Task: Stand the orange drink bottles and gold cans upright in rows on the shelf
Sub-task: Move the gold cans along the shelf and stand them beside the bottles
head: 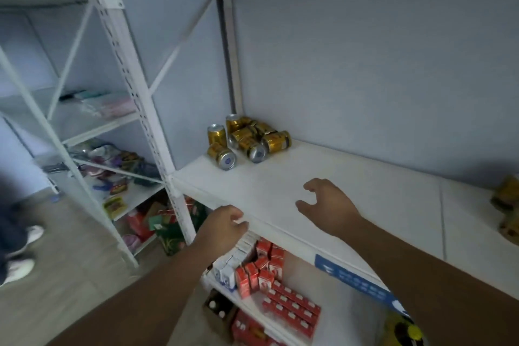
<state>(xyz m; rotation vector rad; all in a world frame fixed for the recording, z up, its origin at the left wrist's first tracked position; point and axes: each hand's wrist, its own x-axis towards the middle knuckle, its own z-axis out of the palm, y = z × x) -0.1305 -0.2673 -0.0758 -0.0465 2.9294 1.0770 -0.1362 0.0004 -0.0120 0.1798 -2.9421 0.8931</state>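
Several gold cans are heaped in the back left corner of the white shelf. Two of them stand upright at the back; the others lie on their sides, one apart at the front left. My right hand hovers over the middle of the shelf, fingers curled apart and empty, well short of the cans. My left hand is at the shelf's front edge, fingers loosely bent, holding nothing. Blurred gold-orange items sit at the shelf's far right edge; I cannot tell what they are.
Red and white cartons fill the shelf below. A white upright post bounds the shelf on the left, with a second rack of mixed goods beyond it. A person's legs and white shoes are on the floor at far left.
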